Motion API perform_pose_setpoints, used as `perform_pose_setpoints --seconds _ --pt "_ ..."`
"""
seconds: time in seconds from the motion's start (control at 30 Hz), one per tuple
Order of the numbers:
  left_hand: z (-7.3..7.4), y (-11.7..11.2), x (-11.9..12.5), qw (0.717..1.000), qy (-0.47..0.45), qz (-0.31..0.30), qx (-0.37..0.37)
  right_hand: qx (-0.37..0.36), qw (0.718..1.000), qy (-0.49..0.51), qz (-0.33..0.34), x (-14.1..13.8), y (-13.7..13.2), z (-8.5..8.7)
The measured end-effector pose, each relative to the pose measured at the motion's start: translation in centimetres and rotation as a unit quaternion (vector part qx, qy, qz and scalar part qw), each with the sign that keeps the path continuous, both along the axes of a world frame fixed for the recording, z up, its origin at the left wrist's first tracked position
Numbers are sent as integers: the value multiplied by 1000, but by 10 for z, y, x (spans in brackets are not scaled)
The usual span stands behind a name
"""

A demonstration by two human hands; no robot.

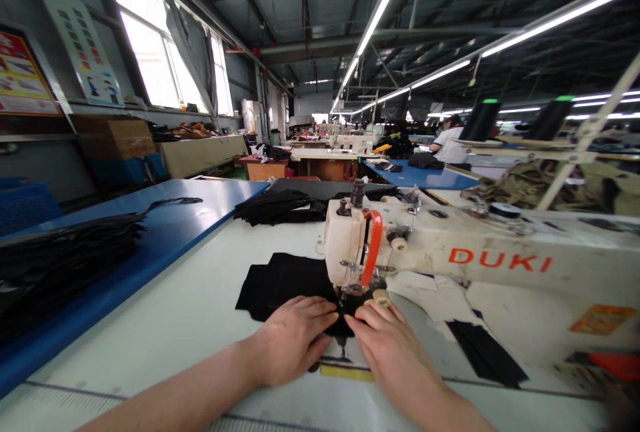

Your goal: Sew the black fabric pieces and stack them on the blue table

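Note:
A black fabric piece (287, 283) lies under the needle of a white sewing machine (345, 245) marked DUKI. My left hand (295, 335) presses the fabric left of the needle, its fingers together and the thumb nearer me. On the other side, my right hand (387, 335) has its fingertips on the same fabric, close to the left ones. Both hands are closed on the cloth in front of the presser foot; part of the fabric is hidden beneath the fingers and the machine head.
Black fabric strips (487, 352) lie under the machine arm. Behind the machine is a black cloth pile (280, 205); another black stack (65, 252) rests on the blue table (200, 199) at left. Thread cones (480, 120) stand at right, with a co-worker (449, 142) beyond.

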State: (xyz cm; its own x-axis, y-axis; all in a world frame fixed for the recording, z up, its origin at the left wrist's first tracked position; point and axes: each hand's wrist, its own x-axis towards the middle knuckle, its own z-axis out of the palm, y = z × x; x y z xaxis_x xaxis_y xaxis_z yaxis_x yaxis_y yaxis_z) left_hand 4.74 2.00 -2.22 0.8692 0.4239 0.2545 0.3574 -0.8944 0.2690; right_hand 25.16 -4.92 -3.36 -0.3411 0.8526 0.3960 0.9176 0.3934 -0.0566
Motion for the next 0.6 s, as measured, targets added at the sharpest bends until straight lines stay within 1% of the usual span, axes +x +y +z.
perform_pose_setpoints --seconds 0.13,0.23,0.37,0.47,0.53,0.6 --pt "1 1 -1 1000 3 4 0 -11 1000 5 -2 3 -2 1" --pt "2 0 -1 1000 1 3 -1 3 1000 -7 -12 4 -2 2" --pt "1 0 0 1000 -7 -3 -1 40 996 -63 -50 3 3 2" --pt "1 0 0 1000 -5 -4 1 57 992 -78 -84 3 6 1" --pt "1 0 0 1000 -2 -2 3 57 993 -71 -81 3 6 0" --pt "3 -1 0 1000 1 0 6 45 997 -52 -47 2 3 0"
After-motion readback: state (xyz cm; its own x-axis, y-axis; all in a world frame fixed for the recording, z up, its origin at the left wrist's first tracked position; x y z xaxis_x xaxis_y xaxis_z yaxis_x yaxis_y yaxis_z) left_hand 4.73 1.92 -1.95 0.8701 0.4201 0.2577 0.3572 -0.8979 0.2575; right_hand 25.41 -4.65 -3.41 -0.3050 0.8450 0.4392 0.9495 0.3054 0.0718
